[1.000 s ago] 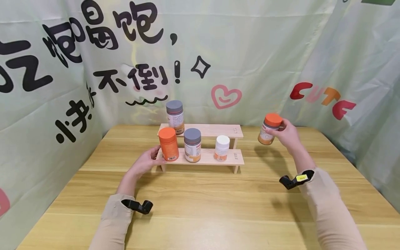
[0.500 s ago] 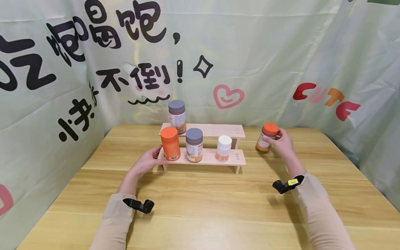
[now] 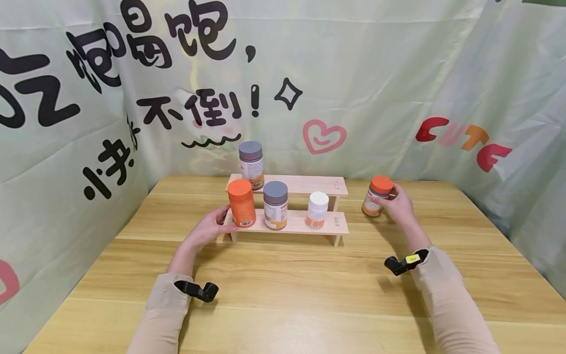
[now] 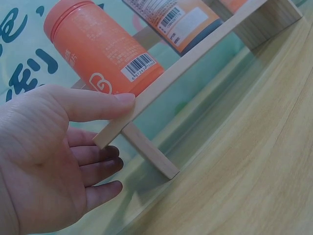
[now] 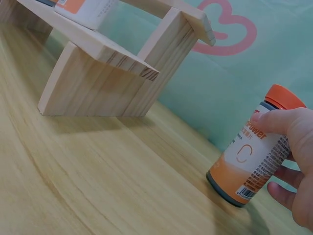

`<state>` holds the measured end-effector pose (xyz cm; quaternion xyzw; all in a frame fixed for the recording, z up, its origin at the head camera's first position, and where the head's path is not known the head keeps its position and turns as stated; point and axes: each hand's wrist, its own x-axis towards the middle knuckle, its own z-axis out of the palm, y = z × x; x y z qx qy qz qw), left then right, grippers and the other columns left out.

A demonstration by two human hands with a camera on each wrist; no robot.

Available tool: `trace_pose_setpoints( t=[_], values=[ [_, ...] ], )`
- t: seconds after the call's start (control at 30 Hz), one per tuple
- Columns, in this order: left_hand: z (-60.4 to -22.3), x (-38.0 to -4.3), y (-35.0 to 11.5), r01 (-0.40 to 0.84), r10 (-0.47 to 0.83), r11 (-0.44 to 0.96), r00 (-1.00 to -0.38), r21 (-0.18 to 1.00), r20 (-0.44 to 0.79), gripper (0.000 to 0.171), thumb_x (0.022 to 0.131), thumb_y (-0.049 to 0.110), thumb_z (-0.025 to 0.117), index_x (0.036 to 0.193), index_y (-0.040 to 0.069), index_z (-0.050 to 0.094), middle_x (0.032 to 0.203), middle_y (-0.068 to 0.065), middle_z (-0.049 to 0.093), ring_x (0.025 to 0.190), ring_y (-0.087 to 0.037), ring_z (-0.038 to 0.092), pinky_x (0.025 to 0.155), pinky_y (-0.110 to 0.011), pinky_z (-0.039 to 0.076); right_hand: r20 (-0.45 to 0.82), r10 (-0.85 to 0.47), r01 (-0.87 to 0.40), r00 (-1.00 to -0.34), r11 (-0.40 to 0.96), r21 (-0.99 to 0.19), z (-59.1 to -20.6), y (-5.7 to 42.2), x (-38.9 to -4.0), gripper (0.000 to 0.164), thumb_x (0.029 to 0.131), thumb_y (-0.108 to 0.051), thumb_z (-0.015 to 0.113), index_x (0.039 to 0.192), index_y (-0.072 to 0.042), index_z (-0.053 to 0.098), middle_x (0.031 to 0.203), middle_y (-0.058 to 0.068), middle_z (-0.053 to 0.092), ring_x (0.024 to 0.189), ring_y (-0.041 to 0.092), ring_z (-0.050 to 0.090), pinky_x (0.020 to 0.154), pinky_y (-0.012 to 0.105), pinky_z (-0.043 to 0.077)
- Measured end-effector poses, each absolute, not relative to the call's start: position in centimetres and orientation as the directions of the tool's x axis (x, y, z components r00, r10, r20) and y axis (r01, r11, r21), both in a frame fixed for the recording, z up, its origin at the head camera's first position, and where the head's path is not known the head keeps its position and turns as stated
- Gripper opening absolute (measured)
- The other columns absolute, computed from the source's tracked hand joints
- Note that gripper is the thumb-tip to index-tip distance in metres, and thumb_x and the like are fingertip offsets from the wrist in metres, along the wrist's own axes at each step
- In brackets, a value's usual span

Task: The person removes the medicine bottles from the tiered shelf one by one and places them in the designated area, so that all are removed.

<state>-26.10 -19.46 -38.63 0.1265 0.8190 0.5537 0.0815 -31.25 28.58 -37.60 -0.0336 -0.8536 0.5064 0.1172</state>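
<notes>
My right hand holds an orange-capped supplement bottle with a white-and-orange label, thumb on its near side. The bottle's base is right at the tabletop, to the right of a two-step wooden rack. In the left wrist view, my left hand grips the left end of the rack's lower step, thumb on top and fingers underneath. Just beside that thumb stands an all-orange bottle. Farther along the lower step are a grey-capped bottle and a small white bottle.
Another grey-capped bottle stands on the left of the upper step. Wood-grain tabletop stretches in front of the rack. A printed cloth backdrop hangs behind and along both sides.
My right hand has lowered the orange-capped bottle to the tabletop, moving slightly left. The left hand keeps its grip on the rack, and the head view has shifted a little.
</notes>
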Motion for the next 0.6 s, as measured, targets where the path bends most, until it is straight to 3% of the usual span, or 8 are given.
trace_pose_setpoints(
  t=[0.6],
  values=[
    [-38.7, -26.2, -19.4, 0.101, 0.281, 0.368, -0.96, 0.924, -0.007, 0.083, 0.082, 0.014, 0.069, 0.145, -0.006, 0.018, 0.148, -0.026, 0.021, 0.135, -0.039, 0.021, 0.109, -0.05, 0.019, 0.141, 0.091, -0.083, -0.986, 0.468, -0.88, -35.8, 29.3, -30.0, 0.072, 0.091, -0.024, 0.059, 0.143, 0.007, 0.02, 0.136, 0.031, 0.035, 0.123, 0.042, 0.036, 0.099, 0.05, 0.034]
  ],
)
